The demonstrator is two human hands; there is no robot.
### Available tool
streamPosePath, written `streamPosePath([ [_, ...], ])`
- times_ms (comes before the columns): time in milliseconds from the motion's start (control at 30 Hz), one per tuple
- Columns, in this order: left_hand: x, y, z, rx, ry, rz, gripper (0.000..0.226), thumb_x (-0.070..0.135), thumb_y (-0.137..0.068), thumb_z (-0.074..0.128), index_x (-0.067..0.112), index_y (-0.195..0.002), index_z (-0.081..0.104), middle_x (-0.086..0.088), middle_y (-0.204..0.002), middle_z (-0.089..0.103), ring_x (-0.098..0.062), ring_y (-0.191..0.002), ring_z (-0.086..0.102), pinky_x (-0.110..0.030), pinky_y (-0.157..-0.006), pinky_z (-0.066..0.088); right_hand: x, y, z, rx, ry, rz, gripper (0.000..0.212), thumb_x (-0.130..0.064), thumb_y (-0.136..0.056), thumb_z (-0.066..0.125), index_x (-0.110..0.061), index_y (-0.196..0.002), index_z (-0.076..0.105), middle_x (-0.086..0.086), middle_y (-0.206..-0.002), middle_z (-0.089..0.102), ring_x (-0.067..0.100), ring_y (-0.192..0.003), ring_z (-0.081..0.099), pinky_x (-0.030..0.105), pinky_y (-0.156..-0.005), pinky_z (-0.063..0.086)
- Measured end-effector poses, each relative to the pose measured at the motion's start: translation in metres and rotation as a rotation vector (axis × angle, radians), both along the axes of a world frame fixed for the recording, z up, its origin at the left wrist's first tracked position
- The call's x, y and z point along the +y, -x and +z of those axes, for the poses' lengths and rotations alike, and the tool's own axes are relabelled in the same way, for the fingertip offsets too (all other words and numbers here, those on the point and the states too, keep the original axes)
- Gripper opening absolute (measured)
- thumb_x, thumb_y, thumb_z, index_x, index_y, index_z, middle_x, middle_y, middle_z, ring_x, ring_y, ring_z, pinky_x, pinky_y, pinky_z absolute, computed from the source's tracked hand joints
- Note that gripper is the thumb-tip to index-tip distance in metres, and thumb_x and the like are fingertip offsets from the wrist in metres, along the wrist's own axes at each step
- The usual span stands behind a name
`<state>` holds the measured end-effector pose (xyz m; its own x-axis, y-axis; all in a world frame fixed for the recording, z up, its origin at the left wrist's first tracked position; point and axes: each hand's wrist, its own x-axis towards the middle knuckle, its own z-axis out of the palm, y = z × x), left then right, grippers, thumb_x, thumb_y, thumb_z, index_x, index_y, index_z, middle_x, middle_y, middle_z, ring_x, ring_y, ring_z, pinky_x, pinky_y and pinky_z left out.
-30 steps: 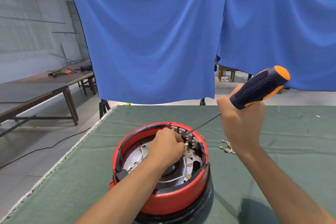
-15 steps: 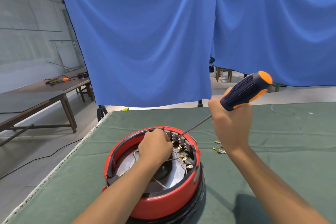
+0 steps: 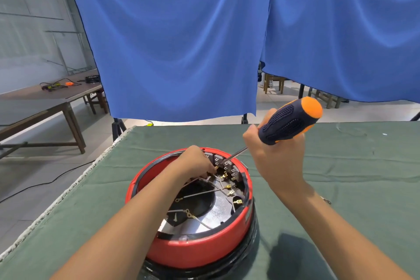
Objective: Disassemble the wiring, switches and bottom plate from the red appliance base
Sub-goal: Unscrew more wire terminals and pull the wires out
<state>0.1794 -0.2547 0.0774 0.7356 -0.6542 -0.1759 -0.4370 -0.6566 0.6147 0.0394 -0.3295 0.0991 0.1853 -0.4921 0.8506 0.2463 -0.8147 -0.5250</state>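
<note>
The red appliance base [image 3: 195,250] lies upside down on the green cloth, its silver bottom plate [image 3: 213,218] exposed. White wires with brass terminals [image 3: 229,191] cross the plate toward a row of black switches [image 3: 227,167] at the far rim. My left hand [image 3: 195,162] reaches inside the base and pinches a wire terminal next to the switches. My right hand [image 3: 276,159] grips a screwdriver [image 3: 291,121] with a dark blue and orange handle. Its shaft slants down to the switch row, the tip beside my left fingers.
The green cloth-covered table [image 3: 352,188] extends right and far; its left edge [image 3: 68,195] drops to the floor. Blue curtains [image 3: 204,41] hang behind. A wooden table [image 3: 56,95] with tools stands at the far left. A black cable runs on the floor.
My view has moved closer to the base. My right hand with the screwdriver stays at the switch row; my left fingers have shifted slightly along the terminals.
</note>
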Motion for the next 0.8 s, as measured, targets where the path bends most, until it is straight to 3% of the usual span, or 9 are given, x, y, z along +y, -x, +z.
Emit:
streamPosePath([
  [167,0.006,-0.003,-0.018,0.009,0.187,0.029,0.010,0.013,-0.083,0.068,0.012,-0.081,0.078,0.000,-0.069,0.065,-0.019,-0.078,0.059,-0.035,-0.083,0.050,0.004,-0.002,-0.001,0.000,-0.020,-0.007,0.031,-0.006,-0.071,0.057,-0.007,-0.053,0.031,0.017,-0.046,0.031,0.023,-0.046,0.031,0.037,-0.046,0.028],
  [300,0.008,-0.004,-0.019,0.037,0.220,0.030,0.010,0.010,-0.082,0.068,0.012,-0.079,0.077,-0.003,-0.076,0.069,-0.024,-0.089,0.063,-0.039,-0.090,0.051,0.005,-0.004,0.001,0.019,-0.011,-0.028,0.030,-0.005,-0.070,0.056,-0.012,-0.053,0.031,0.015,-0.045,0.030,0.021,-0.048,0.029,0.032,-0.046,0.025],
  [400,0.008,-0.002,-0.021,0.052,0.221,0.040,0.010,0.011,-0.083,0.067,0.011,-0.083,0.078,-0.009,-0.091,0.072,-0.027,-0.096,0.064,-0.042,-0.093,0.050,-0.001,-0.006,0.003,0.040,-0.081,-0.024,0.033,-0.012,-0.069,0.054,-0.025,-0.052,0.028,-0.005,-0.043,0.026,0.012,-0.044,0.028,0.024,-0.044,0.023],
  [500,0.008,-0.003,-0.022,0.059,0.230,0.052,0.011,0.011,-0.083,0.067,0.010,-0.086,0.078,-0.010,-0.093,0.073,-0.025,-0.096,0.064,-0.042,-0.093,0.051,-0.009,-0.009,0.008,0.080,-0.226,0.037,0.023,-0.018,-0.066,0.053,-0.023,-0.053,0.035,-0.007,-0.043,0.028,0.008,-0.044,0.022,0.024,-0.042,0.021],
  [667,0.008,-0.004,-0.022,0.077,0.246,0.050,0.011,0.009,-0.084,0.067,0.008,-0.084,0.077,-0.009,-0.093,0.073,-0.024,-0.097,0.064,-0.042,-0.094,0.050,-0.024,-0.013,0.012,0.085,-0.348,0.042,0.029,-0.020,-0.068,0.054,-0.020,-0.050,0.030,-0.009,-0.045,0.024,0.014,-0.046,0.023,0.026,-0.046,0.022],
  [800,0.009,-0.004,-0.022,0.081,0.241,0.039,0.012,0.009,-0.085,0.065,0.009,-0.083,0.077,-0.008,-0.094,0.072,-0.024,-0.097,0.063,-0.043,-0.094,0.050,-0.029,-0.012,0.008,0.054,-0.389,0.016,0.029,-0.020,-0.067,0.053,-0.006,-0.055,0.030,0.003,-0.049,0.030,0.018,-0.047,0.027,0.027,-0.045,0.023],
])
